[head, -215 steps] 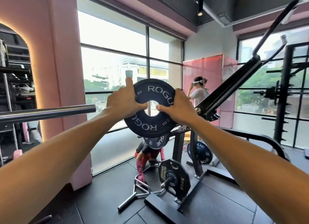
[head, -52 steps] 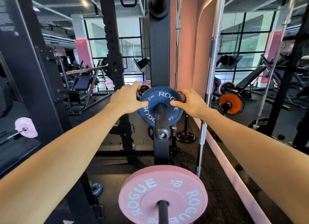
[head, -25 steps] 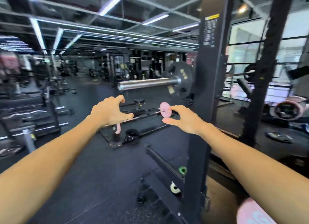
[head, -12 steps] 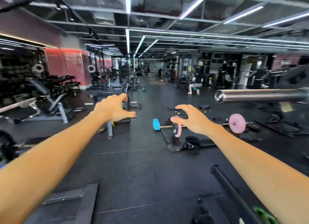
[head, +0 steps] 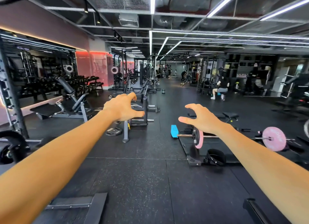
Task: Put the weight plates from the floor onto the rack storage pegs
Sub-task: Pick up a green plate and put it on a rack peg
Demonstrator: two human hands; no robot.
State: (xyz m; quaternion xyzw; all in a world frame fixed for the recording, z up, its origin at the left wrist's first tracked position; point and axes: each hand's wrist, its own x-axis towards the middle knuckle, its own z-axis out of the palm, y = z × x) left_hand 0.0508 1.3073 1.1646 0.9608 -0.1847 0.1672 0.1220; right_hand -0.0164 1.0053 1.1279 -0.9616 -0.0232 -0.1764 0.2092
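Note:
Both my arms reach forward at chest height and hold nothing. My left hand (head: 122, 107) hangs in the air with loosely curved fingers and the thumb out. My right hand (head: 202, 119) is the same, fingers spread and relaxed. A black weight plate (head: 113, 132) lies flat on the dark floor beyond my left hand, beside a bench leg. A barbell (head: 234, 137) rests on the floor at the right with a pink plate (head: 274, 138) on its far end and a pink-edged plate (head: 198, 138) on its near end. The rack with its storage pegs is out of view.
An adjustable bench (head: 71, 100) and a metal stand (head: 138, 112) are ahead on the left. A blue block (head: 174, 131) sits by the barbell's end. A seated person (head: 219, 88) is far right. A low black frame bar (head: 260, 210) lies near my right forearm.
The blue plate went onto the rack peg and my hands let go of it. The view has since swung left, off the rack and onto the open gym floor; both hands stay empty.

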